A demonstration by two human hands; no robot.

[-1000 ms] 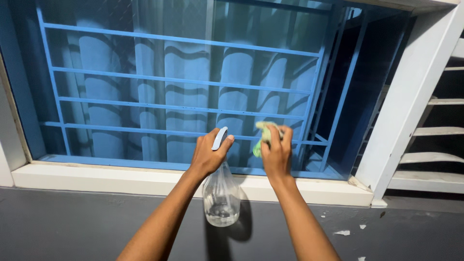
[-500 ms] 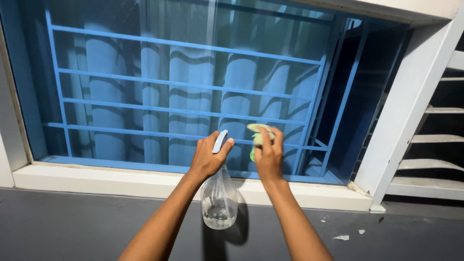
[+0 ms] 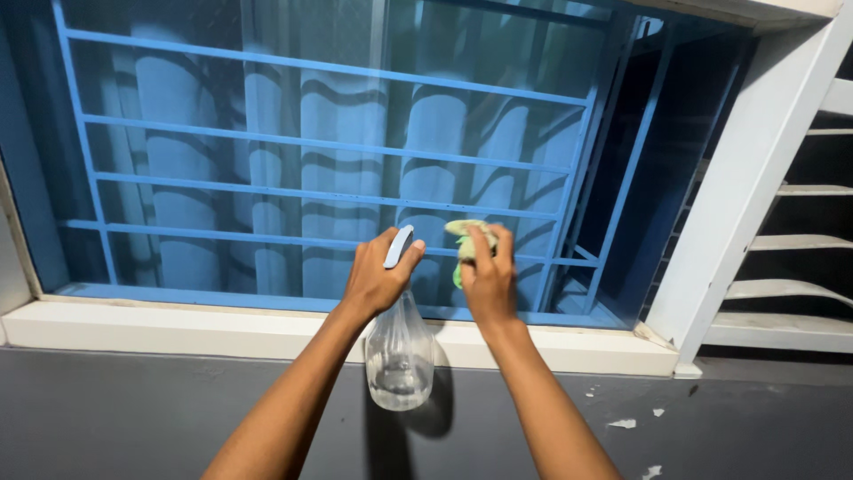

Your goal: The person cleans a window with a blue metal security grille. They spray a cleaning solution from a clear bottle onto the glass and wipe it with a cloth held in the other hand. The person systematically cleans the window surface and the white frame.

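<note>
The left hand (image 3: pixel 373 277) is gripping the neck of a clear plastic spray bottle (image 3: pixel 400 356), its fingers clamped around the top so that only the pale blue trigger (image 3: pixel 399 246) is sticking out above the knuckles; the nozzle itself is being covered by the hand. The bottle is hanging down in front of the white window sill (image 3: pixel 222 331), with what looks like a little clear liquid in the bottom, and its shadow is falling on the grey wall (image 3: pixel 133 409) below.

Just to the right, the right hand (image 3: pixel 487 280) is closing on a crumpled green cloth (image 3: pixel 464 240), pressing it up against the window glass (image 3: pixel 267 178) near the lower bars. Most of the cloth is being hidden behind the fingers, so its shape is hard to make out.

Behind the glass, a blue metal grille (image 3: pixel 329 133) is running across, and pale striped curtains (image 3: pixel 338 222) are showing only dimly. At the far right, white louvre slats (image 3: pixel 800 240) are being cut off by the frame edge.
</note>
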